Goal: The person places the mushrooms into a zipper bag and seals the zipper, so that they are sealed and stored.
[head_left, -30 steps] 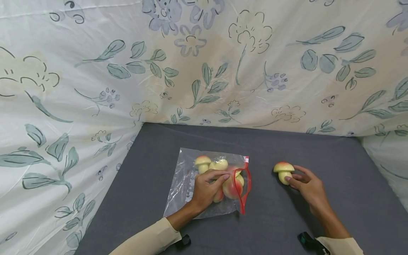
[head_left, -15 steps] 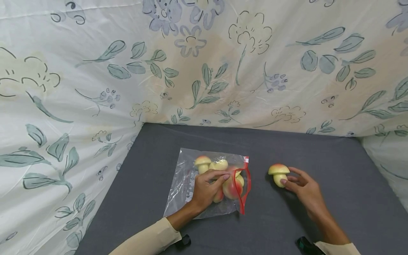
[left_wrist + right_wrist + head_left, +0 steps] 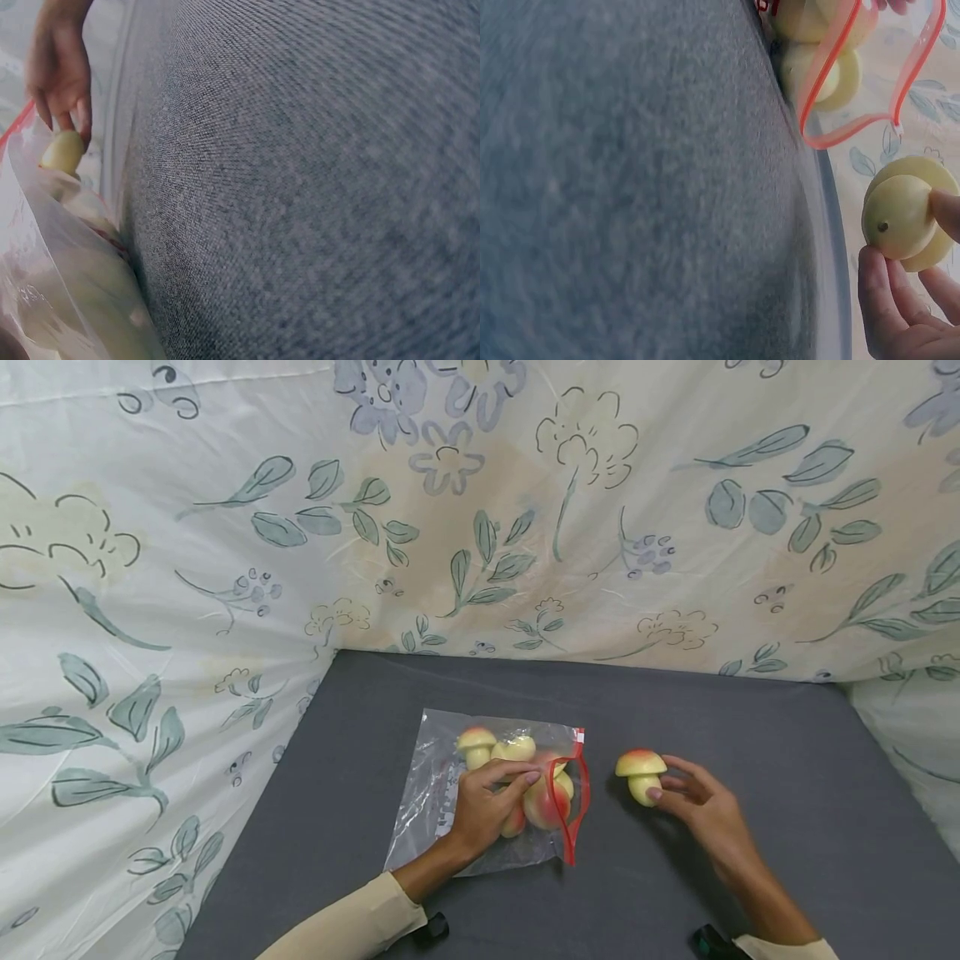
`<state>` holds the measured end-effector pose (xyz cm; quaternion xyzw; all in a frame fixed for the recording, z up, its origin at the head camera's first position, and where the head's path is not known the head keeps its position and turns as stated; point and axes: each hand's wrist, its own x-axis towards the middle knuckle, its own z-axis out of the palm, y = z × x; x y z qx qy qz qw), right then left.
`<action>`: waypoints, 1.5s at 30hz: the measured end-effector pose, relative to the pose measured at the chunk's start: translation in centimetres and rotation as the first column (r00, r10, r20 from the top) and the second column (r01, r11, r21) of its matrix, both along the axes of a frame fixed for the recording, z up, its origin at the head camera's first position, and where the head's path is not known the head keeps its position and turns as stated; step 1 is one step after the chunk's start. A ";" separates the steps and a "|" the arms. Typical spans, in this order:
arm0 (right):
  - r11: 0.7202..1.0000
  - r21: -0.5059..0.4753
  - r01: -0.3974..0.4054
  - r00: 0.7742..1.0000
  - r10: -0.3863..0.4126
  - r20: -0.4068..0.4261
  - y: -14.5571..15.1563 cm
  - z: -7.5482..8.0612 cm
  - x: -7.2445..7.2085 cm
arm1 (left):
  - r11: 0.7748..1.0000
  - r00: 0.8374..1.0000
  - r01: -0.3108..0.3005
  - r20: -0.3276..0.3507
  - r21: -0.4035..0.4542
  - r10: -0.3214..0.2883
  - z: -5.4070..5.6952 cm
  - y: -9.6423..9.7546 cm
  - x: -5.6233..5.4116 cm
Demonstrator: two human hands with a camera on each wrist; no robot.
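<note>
My right hand [image 3: 708, 818] pinches a toy mushroom [image 3: 641, 775] by its pale yellow stem, the red-and-yellow cap facing up, a short way right of a clear zip bag [image 3: 420, 802]. In the right wrist view the mushroom's [image 3: 900, 217] stem end faces the camera, thumb on one side and fingers on the other. The bag lies on its side with its red-edged mouth [image 3: 583, 793] gaping to the right. Inside are several yellow and red mushroom-like pieces, one a clear mushroom shape [image 3: 476, 745]. My left hand [image 3: 483, 806] pinches the bag's upper layer near the mouth, hiding part of the contents.
A dark grey cloth covers the table [image 3: 360, 710]. Floral white curtains [image 3: 480, 527] hang behind it and along the left side. Dark wrist-worn devices sit at both cuffs, the left device [image 3: 431, 929] close to the table.
My right hand has carried the mushroom steadily left and slightly toward me, closer to the bag's mouth. The left hand and the bag stay in place.
</note>
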<state>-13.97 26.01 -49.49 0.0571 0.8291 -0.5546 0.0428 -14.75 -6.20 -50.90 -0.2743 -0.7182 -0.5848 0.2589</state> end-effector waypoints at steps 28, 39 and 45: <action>0.977 -0.159 -0.144 0.988 0.132 -0.083 -3.3 0.1 1.0 | 1.000 1.000 -0.003 0.010 -0.004 0.003 -0.2 -0.1 0.1; 0.966 -0.192 -0.175 0.984 0.165 -0.070 -4.8 0.7 1.2 | 1.000 1.000 -0.009 0.009 0.000 0.009 0.0 0.0 0.2; 0.955 -0.205 -0.216 0.974 0.196 -0.114 -5.7 0.5 1.2 | 1.000 1.000 -0.012 0.004 0.000 0.012 0.0 0.0 0.1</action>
